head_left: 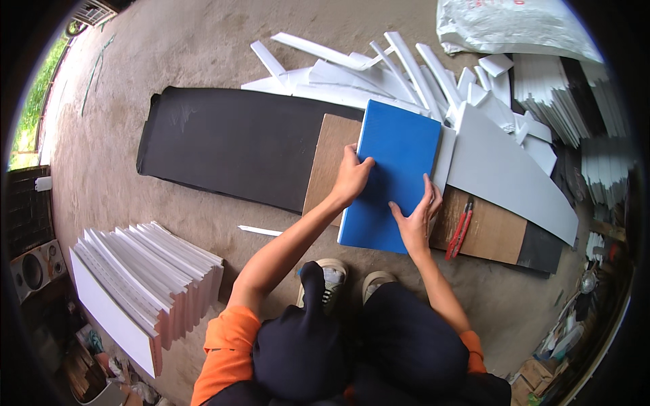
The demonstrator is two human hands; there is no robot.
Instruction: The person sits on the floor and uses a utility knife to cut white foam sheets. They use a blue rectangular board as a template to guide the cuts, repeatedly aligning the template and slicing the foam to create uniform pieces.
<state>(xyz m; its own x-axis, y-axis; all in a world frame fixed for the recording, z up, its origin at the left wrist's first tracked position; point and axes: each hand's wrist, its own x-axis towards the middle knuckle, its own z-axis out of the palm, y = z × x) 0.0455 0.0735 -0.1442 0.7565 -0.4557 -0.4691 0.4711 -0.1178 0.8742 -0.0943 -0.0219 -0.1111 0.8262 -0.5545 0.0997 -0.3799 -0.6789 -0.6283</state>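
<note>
A rectangular blue board (pixel 396 162) with a pale edge lies slightly tilted in front of me, above a brown wooden board (pixel 332 159). Whether it rests fully on the things below, I cannot tell. My left hand (pixel 353 177) grips its left edge, thumb on the blue face and the other fingers mostly hidden. At the lower right edge, my right hand (pixel 416 215) has its thumb on the face and its fingers bent along the side. A narrow white panel (pixel 443 159) shows beside the blue board. Red-handled pliers or cutters (pixel 460 231) lie right of my right hand.
A long black sheet (pixel 230 145) lies under the wooden board. Beyond are white offcuts (pixel 359 78) and a large pale panel (pixel 504 176). White boards (pixel 145 277) stand stacked at the left; a white sack (pixel 518 27) lies far right. A speaker (pixel 37 271) stands far left.
</note>
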